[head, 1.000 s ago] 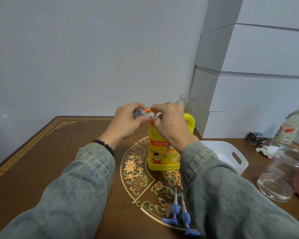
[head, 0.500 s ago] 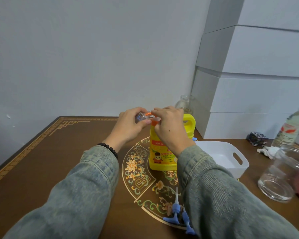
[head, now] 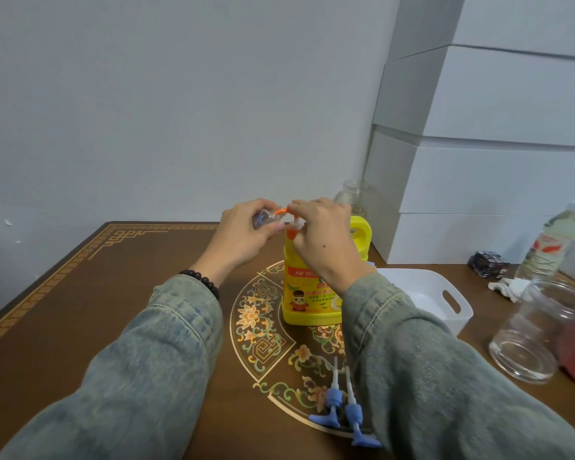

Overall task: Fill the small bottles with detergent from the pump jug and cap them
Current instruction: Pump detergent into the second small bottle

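Note:
A yellow detergent jug (head: pixel 307 300) with an orange pump stands at the middle of the brown table (head: pixel 80 310). My left hand (head: pixel 243 234) holds a small clear bottle (head: pixel 264 218) tipped sideways against the orange nozzle (head: pixel 283 210). My right hand (head: pixel 322 237) rests on top of the pump head, fingers curled over it. Two blue pump caps (head: pixel 342 410) with white tubes lie on the table near me, partly behind my right sleeve.
A white plastic basket (head: pixel 445 293) sits right of the jug. A large clear jar (head: pixel 538 330) lies at the right, with a water bottle (head: pixel 551 244), a small cube (head: pixel 487 258) and stacked white boxes (head: pixel 478 161) behind. A glass jar (head: pixel 354 194) stands behind the jug.
The view has shifted slightly. Both hands stay at the pump nozzle with the small bottle held against it; the right hand sits a little lower on the pump head.

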Motion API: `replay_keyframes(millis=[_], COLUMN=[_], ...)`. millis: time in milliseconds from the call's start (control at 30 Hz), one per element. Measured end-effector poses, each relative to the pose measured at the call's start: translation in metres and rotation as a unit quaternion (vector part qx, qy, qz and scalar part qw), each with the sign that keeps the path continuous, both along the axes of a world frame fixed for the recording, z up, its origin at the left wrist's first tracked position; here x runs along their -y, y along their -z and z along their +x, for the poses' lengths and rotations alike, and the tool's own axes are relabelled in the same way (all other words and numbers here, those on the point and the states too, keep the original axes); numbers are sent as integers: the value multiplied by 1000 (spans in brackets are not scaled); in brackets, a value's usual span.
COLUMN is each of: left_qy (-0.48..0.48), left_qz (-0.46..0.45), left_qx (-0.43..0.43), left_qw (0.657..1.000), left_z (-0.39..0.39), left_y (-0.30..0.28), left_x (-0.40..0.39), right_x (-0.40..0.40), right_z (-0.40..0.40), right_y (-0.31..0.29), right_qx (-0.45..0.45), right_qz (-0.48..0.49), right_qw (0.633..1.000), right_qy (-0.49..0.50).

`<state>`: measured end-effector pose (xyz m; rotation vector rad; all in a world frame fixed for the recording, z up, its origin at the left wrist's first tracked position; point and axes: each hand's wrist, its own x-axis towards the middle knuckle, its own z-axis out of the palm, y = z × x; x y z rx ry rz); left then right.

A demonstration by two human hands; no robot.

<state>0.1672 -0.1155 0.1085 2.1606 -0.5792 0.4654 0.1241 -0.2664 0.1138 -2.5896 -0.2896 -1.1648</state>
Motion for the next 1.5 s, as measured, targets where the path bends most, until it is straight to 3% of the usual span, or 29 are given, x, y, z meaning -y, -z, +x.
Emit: replay_keyframes(millis=[300,900,1500], left_qy=[5,8,5], left_qz=[-9,-11,-31], left_qx=[-8,-24,-10], left_qw=[1000,1000,999], left_z=[-3,-2,0], left_y=[3,7,-2], left_x=[1,1,0], right_x=[-2,-2,0], right_z=[-2,1,-1], right_y=[2,14,0], right_qx=[-16,14,0], right_qz=[-15,42,-28], right_qw=[1000,999,999], right_qy=[12,-14,24])
